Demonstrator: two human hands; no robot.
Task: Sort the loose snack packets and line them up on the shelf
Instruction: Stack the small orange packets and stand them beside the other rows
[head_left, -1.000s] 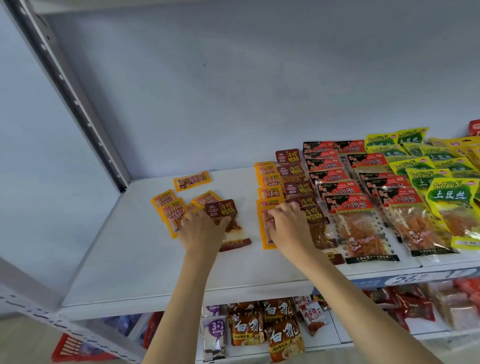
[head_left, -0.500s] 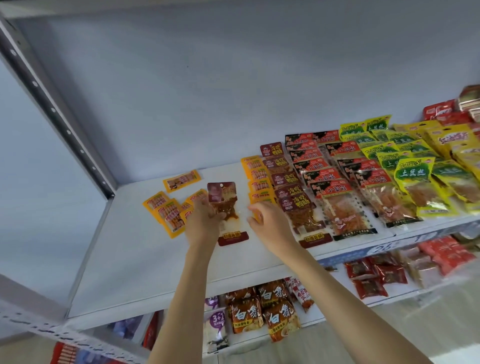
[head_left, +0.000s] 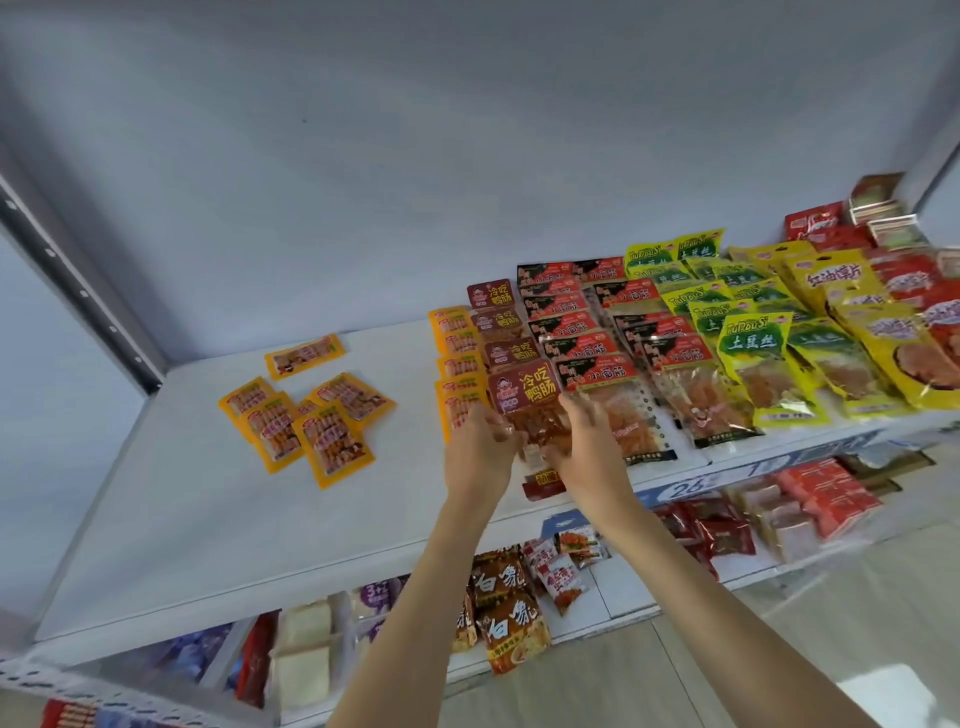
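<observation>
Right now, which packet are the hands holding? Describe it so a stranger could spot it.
On the white shelf, find the dark red column between orange and red-labelled rows. The dark red packet at its front is pinched by the left hand and right hand.

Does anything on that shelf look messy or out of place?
Yes. The orange packets at the left lie loose, overlapping at mixed angles, one apart behind them, while the rest stand in neat columns. A dark red packet sticks out over the shelf edge.
</observation>
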